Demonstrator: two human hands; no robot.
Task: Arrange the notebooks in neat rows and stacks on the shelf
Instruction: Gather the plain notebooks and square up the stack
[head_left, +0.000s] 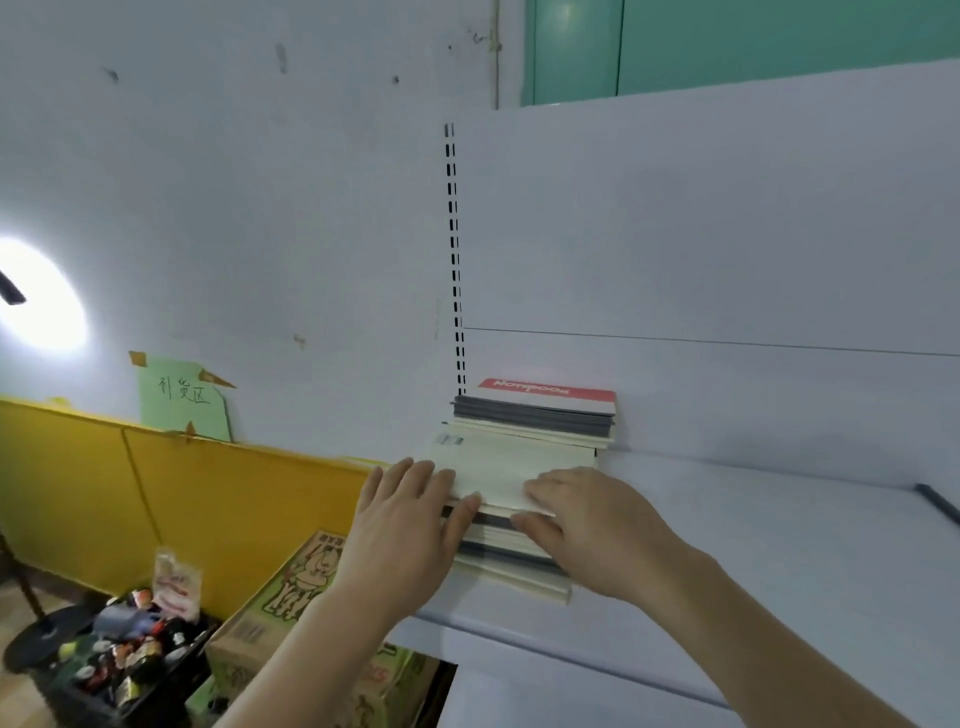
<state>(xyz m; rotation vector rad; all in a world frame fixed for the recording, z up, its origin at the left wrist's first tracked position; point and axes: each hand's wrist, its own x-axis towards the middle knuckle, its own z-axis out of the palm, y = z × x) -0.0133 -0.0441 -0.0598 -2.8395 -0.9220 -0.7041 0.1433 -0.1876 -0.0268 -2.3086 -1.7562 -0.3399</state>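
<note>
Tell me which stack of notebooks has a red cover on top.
The back stack, against the shelf's rear wall. Its top notebook is red; the front stack, under both hands, has a cream one on top.

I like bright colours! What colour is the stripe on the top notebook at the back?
Red, with white lettering, on the top notebook of the back stack; the head view shows it.
</note>
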